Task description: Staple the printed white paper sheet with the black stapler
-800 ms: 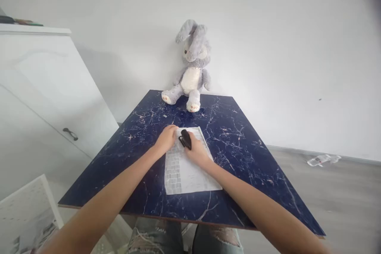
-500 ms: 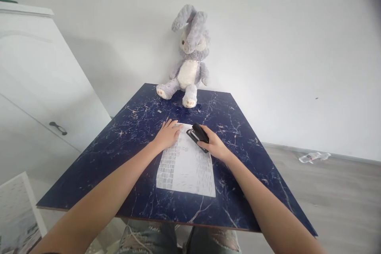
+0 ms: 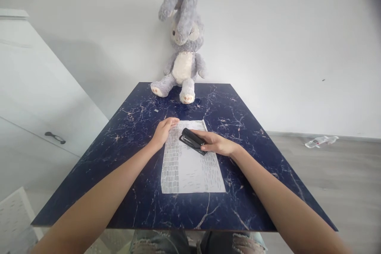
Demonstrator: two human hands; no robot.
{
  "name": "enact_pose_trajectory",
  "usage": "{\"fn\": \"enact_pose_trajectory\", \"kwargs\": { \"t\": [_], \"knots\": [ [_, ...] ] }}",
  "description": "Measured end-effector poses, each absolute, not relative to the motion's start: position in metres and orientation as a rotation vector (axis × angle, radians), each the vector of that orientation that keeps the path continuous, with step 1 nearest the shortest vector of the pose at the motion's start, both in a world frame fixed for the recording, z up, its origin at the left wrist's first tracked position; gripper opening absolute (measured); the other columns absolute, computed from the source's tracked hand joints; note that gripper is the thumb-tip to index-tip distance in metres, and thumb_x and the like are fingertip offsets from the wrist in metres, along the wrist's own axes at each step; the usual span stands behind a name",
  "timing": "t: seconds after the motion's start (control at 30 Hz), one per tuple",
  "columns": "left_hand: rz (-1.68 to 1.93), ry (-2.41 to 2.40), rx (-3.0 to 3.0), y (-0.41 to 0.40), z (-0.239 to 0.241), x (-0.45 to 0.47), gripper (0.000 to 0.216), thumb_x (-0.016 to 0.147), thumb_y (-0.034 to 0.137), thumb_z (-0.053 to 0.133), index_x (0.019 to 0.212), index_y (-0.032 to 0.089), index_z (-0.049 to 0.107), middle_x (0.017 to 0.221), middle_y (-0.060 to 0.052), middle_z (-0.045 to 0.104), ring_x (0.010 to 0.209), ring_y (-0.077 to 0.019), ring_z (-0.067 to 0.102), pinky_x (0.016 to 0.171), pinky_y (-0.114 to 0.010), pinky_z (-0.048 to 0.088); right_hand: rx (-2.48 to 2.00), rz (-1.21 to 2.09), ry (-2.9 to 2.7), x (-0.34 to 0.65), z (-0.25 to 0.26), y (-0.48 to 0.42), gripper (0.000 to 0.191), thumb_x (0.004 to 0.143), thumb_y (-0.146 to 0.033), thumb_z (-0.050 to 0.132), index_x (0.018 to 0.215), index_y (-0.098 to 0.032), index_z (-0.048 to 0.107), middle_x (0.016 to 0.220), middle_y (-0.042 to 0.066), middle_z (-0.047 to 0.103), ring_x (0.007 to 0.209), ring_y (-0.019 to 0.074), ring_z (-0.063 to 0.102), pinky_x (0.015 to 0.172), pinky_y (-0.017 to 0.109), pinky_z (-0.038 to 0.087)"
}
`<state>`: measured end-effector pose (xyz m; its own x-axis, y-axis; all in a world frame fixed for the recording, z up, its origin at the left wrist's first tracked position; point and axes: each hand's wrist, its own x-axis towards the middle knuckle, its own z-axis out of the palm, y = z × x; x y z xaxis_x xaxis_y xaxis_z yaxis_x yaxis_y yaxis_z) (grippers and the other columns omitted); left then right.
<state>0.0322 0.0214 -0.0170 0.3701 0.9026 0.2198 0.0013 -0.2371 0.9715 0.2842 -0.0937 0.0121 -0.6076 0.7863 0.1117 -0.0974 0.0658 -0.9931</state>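
Note:
A sheet of paper (image 3: 190,170) with printed or written marks down both sides lies on the dark blue marbled table. At its upper left corner is my left hand (image 3: 165,130), turned on its side with the fingers drawn together on the edge of the sheet. My right hand (image 3: 217,143) grips a black stapler (image 3: 192,139) by its rear end, thumb on the near side. The stapler lies slantwise over the upper part of the paper, its front end pointing up and left. Whether its jaws touch the sheet cannot be seen.
A grey plush rabbit (image 3: 183,55) sits at the table's (image 3: 143,202) far edge against the wall. To the left stands a white cabinet (image 3: 44,87) with a dark handle. Clear plastic packaging (image 3: 321,141) lies on the floor at right.
My left hand has gone from lying flat with fingers spread to fingers drawn together at the paper's edge. The stapler has shifted left over the sheet, and the paper has turned slightly.

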Motion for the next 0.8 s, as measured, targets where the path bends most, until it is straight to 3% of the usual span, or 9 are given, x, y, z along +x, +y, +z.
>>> {"fn": "enact_pose_trajectory", "kwargs": {
  "t": [0.13,0.23,0.4,0.5,0.6,0.7,0.8],
  "knots": [
    [1.07,0.839,1.509,0.024,-0.021,0.034,0.062,0.096,0.072,0.055,0.103,0.015,0.077,0.114,-0.016,0.078,0.113,-0.0307,0.073,0.109,-0.049,0.054,-0.7,1.621,-1.623,0.285,0.01,-0.092,0.079,0.086,-0.038,0.084,0.157,-0.025,0.051,0.16,0.011,0.052,0.149,0.0313,0.046,0.126,0.051,0.033],
    [1.074,0.833,1.473,0.021,-0.019,0.034,0.064,0.096,0.074,0.054,0.104,0.015,0.077,0.115,-0.017,0.078,0.113,-0.0306,0.073,0.11,-0.05,0.053,-0.799,1.471,-1.718,0.276,0.015,-0.095,0.071,0.089,-0.04,0.08,0.154,-0.026,0.054,0.152,0.011,0.06,0.14,0.0309,0.056,0.12,0.052,0.042],
    [1.083,0.796,1.556,0.019,-0.016,0.035,0.061,0.096,0.073,0.055,0.105,0.016,0.077,0.116,-0.015,0.077,0.117,-0.0301,0.071,0.112,-0.048,0.051,-1.221,0.758,-1.979,0.247,0.015,-0.104,0.049,0.087,-0.012,0.066,0.136,-0.018,0.065,0.12,0.009,0.076,0.104,0.0261,0.072,0.097,0.044,0.058],
    [1.199,0.785,1.396,0.014,-0.011,0.034,0.047,0.096,0.064,0.063,0.11,0.02,0.074,0.127,-0.011,0.073,0.125,-0.0271,0.066,0.115,-0.043,0.047,-1.24,0.304,-2.11,0.238,0.014,-0.11,0.063,0.086,0.001,0.052,0.145,-0.019,0.059,0.14,0.012,0.069,0.126,0.0281,0.068,0.106,0.046,0.056],
    [1.077,0.649,1.055,0.001,-0.004,0.035,0.04,0.095,0.057,0.07,0.111,0.021,0.071,0.125,-0.01,0.072,0.115,-0.0244,0.07,0.103,-0.04,0.054,-1.227,-0.24,-2.217,0.24,0.019,-0.112,0.065,0.091,0.006,0.047,0.15,-0.02,0.056,0.155,0.012,0.058,0.149,0.0309,0.049,0.117,0.051,0.05],
    [0.883,0.536,0.94,-0.012,-0.001,0.039,0.036,0.091,0.047,0.078,0.109,0.017,0.072,0.111,-0.011,0.075,0.098,-0.0216,0.072,0.084,-0.033,0.057,-1.202,-0.552,-2.336,0.245,0.026,-0.111,0.056,0.098,0.001,0.051,0.149,-0.022,0.058,0.156,0.009,0.058,0.149,0.0319,0.049,0.116,0.052,0.05],
    [0.875,0.523,0.985,-0.018,-0.004,0.045,0.032,0.087,0.035,0.084,0.108,0.014,0.073,0.103,-0.01,0.076,0.094,-0.0192,0.072,0.082,-0.03,0.057,-1.179,-0.605,-2.412,0.246,0.028,-0.109,0.049,0.101,-0.002,0.052,0.145,-0.021,0.06,0.156,0.008,0.058,0.146,0.0317,0.052,0.114,0.052,0.05]
  ]
}}
